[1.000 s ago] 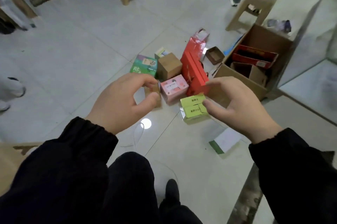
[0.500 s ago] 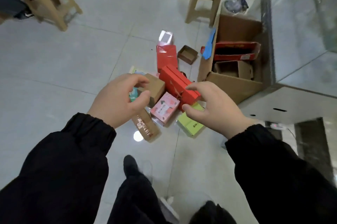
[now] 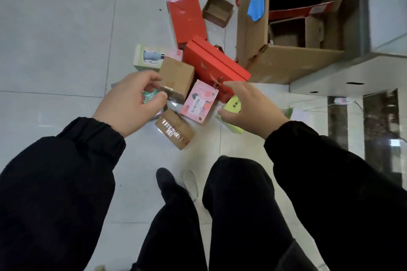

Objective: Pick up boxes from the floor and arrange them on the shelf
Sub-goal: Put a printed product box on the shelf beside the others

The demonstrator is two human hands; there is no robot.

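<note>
cardboard, plain brown and squarish: that brown box (image 3: 177, 76) is the nearest pick. it sits on the floor (image 3: 66, 39) in the middle of the pile, resting partly on its neighbours and tilted. your left hand (image 3: 130, 101) is at its near-left corner, thumb and forefinger apart in a loose c. from this angle you cannot tell whether they touch it.

take it by two opposite faces, not by the corner. it looks light and stiff, but clear tape gives its near edge a slick patch. lift straight up so the pink box (image 3: 199, 101) just beside it and the long red box (image 3: 215, 65) behind it are not dragged.

your right hand (image 3: 248, 108) hangs over the yellow-green box (image 3: 234, 105), fingers spread and holding nothing. that box is half hidden under the palm, so close on it only once you have its long sides.

nearer your feet lies a taped brown box (image 3: 175, 128) on a slant. a large open carton (image 3: 286, 61) stands to the right of the pile, up against a pale ledge (image 3: 343, 70). nothing is lifted yet by my reading, so the task is at its start.
</note>
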